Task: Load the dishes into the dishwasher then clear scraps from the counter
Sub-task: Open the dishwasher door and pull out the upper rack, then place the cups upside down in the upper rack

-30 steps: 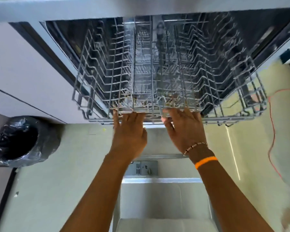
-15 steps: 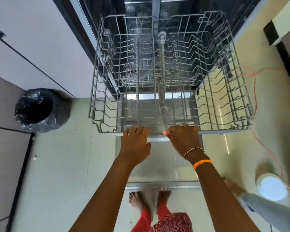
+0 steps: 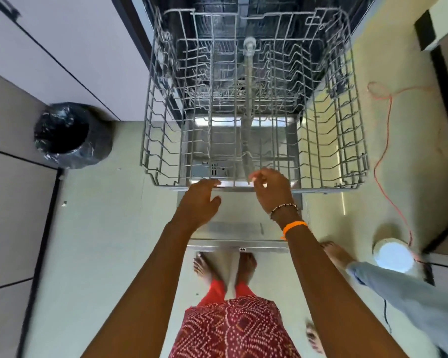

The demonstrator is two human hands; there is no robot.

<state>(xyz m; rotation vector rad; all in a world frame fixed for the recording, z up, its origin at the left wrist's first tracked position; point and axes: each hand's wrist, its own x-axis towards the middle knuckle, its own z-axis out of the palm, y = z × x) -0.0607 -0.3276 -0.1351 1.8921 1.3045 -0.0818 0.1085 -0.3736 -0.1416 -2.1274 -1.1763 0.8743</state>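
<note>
The wire rack (image 3: 254, 99) stood drawn well out of the dishwasher (image 3: 269, 11) over the lowered door (image 3: 243, 228) and held no dishes — placed so, I judge, to give clear reach for loading from above. The left hand (image 3: 199, 202) lay with loose fingers touching the rack's front rail, gripping nothing, while the right hand (image 3: 272, 192) hovered just above that rail, fingers slack and empty — likely done with the pull.

place: home kitchen | cues: dishwasher rack (image 3: 254, 104); cabinets (image 3: 62, 47); bin (image 3: 67, 135)
</note>
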